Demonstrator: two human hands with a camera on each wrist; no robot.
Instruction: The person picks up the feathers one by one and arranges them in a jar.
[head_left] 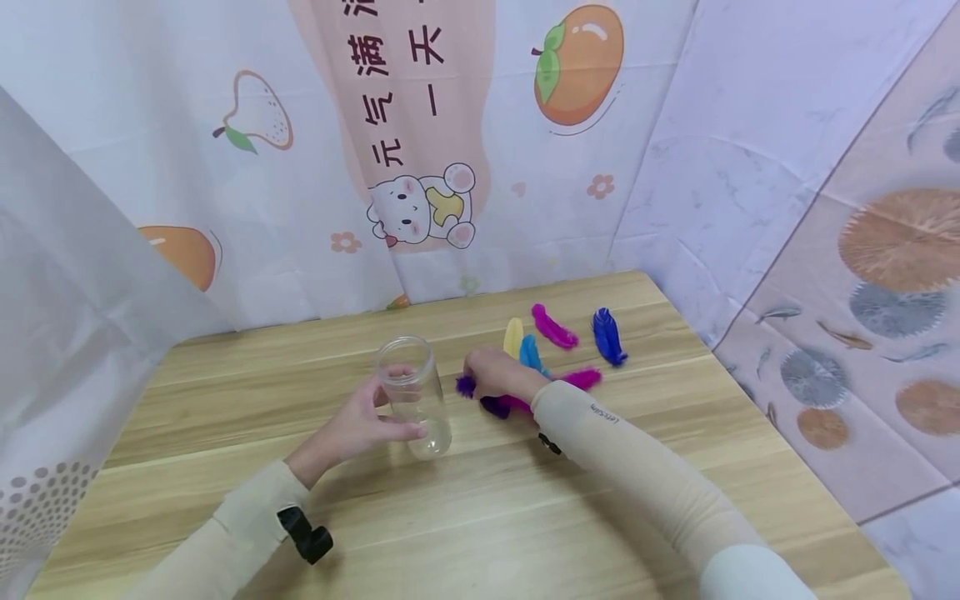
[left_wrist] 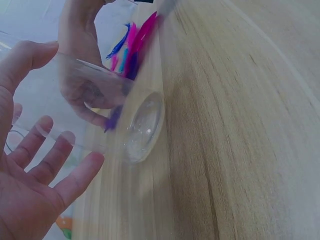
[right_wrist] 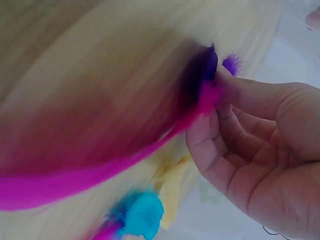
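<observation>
Gripping a clear jar (head_left: 431, 400) is the left hand (head_left: 366, 427); the right (head_left: 495, 373) pinches a feather (head_left: 466, 386).

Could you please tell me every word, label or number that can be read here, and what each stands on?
"元气满": printed curtain, bottom to top; the next character is cut off by the picture's edge.
"一天": same curtain, bottom to top; what follows is cut off.
Right sleeve: dark lettering, too small to read surely.
Clear jar: no readable lettering.
</observation>
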